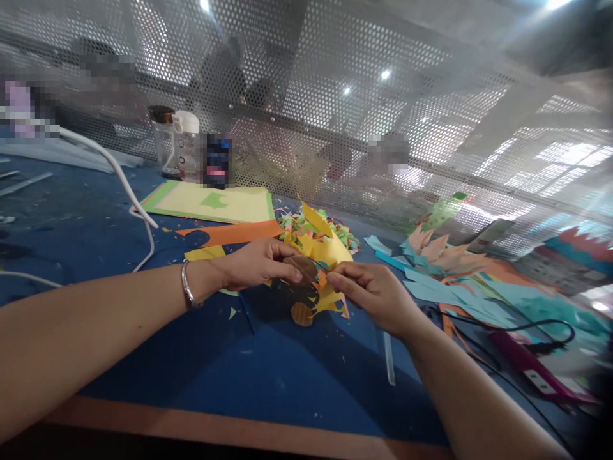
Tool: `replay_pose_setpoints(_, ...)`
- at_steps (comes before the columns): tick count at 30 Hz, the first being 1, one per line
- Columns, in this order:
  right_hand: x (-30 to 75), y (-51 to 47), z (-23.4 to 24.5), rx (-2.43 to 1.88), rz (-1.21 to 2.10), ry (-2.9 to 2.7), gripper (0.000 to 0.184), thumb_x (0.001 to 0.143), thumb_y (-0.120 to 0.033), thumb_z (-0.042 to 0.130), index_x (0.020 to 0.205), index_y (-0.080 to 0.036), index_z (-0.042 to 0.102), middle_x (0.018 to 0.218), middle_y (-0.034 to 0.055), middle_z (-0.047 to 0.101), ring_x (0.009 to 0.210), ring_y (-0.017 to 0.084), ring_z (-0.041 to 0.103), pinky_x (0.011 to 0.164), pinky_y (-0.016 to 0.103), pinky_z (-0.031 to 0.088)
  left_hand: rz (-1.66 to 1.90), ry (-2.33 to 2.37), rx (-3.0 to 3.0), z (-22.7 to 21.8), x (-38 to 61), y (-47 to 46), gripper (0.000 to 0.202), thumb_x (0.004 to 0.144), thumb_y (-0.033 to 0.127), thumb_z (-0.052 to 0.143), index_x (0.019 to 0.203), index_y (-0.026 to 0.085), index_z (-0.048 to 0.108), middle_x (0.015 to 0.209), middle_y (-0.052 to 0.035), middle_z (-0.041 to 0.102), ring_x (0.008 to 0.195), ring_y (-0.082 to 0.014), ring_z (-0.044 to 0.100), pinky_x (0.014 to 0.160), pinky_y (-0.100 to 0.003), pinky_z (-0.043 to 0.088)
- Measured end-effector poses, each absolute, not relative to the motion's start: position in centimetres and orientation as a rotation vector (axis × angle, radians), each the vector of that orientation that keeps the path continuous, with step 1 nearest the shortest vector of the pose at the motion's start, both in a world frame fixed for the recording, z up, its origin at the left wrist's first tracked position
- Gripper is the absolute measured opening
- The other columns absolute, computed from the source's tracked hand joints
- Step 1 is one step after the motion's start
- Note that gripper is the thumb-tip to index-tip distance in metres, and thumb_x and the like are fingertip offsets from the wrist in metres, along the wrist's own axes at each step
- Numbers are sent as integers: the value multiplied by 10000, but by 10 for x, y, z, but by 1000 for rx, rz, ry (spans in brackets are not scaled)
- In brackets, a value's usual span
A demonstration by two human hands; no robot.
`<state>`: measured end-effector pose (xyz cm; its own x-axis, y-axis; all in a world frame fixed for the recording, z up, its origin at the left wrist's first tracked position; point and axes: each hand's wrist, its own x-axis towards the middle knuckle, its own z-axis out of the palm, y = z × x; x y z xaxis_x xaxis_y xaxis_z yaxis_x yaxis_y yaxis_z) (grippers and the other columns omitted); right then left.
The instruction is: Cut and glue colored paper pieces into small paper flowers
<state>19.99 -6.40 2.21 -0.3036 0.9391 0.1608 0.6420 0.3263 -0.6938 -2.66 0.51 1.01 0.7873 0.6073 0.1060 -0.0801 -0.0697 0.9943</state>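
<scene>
My left hand (272,265) pinches a brown round disc (301,269) with a wood-like look between thumb and fingers. Close to its right side, the fingertips of my right hand (366,291) are pressed together. What they pinch is too small to make out; a bit of teal shows between the hands. Below lies a second brown disc (301,314), with wavy lines on its face. Cut yellow paper (328,299) lies beside and behind the discs. Beyond my hands is a heap of multicoloured paper scraps (311,225).
Paper sheets (249,203) and an orange strip (239,234) lie behind my left hand. Two bottles (188,144) and a phone (217,161) stand against the perforated screen. At right are light-blue paper pieces (440,297), a purple power bank (536,367) and cables. A white cable (115,163) curves at left.
</scene>
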Motion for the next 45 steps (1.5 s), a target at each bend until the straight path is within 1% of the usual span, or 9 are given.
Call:
replay_pose_setpoints(5, 200, -64, 22, -1397, 653, -2076, 454, 923, -575, 498, 667, -205, 554, 611, -20, 437, 567, 118, 387, 508, 265, 298, 573, 435, 1558, 11, -27, 6, 203, 708, 141, 712, 882, 200, 799, 846, -24, 767, 816, -130, 651, 848, -263, 473)
replay_pose_setpoints(11, 200, -64, 22, -1391, 626, -2080, 467, 919, -578, 509, 644, -201, 528, 596, -31, 409, 560, 111, 375, 510, 256, 298, 537, 447, 1539, 10, -28, 8, 175, 704, 118, 712, 853, 177, 782, 839, -13, 754, 795, -113, 640, 885, -279, 472)
replay_pose_setpoints(16, 200, -64, 21, -1387, 622, -2099, 473, 932, -581, 487, 656, -200, 541, 602, -27, 423, 568, 115, 383, 516, 260, 296, 523, 425, 1551, 11, -28, 7, 164, 716, 114, 702, 841, 184, 781, 830, -12, 753, 798, -114, 644, 879, -275, 475)
replay_pose_setpoints(29, 199, -65, 23, -1378, 595, -2072, 465, 920, -561, 511, 625, -202, 518, 566, -39, 400, 516, 103, 373, 480, 245, 288, 537, 540, 1584, 13, -28, 5, 164, 657, 126, 716, 811, 162, 761, 761, 3, 718, 731, -115, 609, 750, -247, 455)
replay_pose_setpoints(33, 199, -65, 23, -1405, 638, -2031, 447, 912, -560, 518, 644, -202, 530, 533, -59, 362, 457, 88, 342, 452, 241, 255, 489, 555, 1763, 13, -30, 4, 116, 686, 210, 736, 775, 143, 703, 731, 4, 677, 704, -119, 586, 706, -249, 436)
replay_pose_setpoints(37, 200, -64, 23, -1414, 626, -2042, 453, 915, -560, 513, 641, -199, 515, 522, -65, 340, 456, 84, 316, 452, 241, 243, 397, 603, 2027, 15, -34, 4, 254, 768, 365, 710, 852, 126, 706, 760, -32, 693, 687, -135, 593, 616, -243, 405)
replay_pose_setpoints(39, 200, -63, 23, -1412, 606, -2039, 461, 916, -562, 510, 632, -200, 502, 525, -64, 326, 470, 86, 306, 459, 243, 244, 392, 643, 2094, 16, -35, 4, 288, 792, 399, 690, 871, 124, 727, 769, -49, 710, 697, -145, 607, 604, -242, 404)
replay_pose_setpoints(42, 200, -63, 22, -1414, 597, -2033, 473, 919, -573, 504, 631, -199, 500, 532, -61, 326, 484, 89, 304, 465, 247, 244, 426, 681, 2115, 18, -36, 6, 257, 789, 382, 696, 856, 136, 731, 780, -56, 721, 705, -151, 627, 616, -244, 426)
replay_pose_setpoints(45, 201, -63, 22, -1421, 602, -2037, 476, 921, -583, 502, 644, -197, 514, 534, -61, 331, 485, 89, 308, 466, 249, 247, 619, 791, 2076, 16, -35, 10, 256, 759, 337, 724, 910, 142, 656, 721, -26, 675, 625, -135, 601, 563, -240, 425)
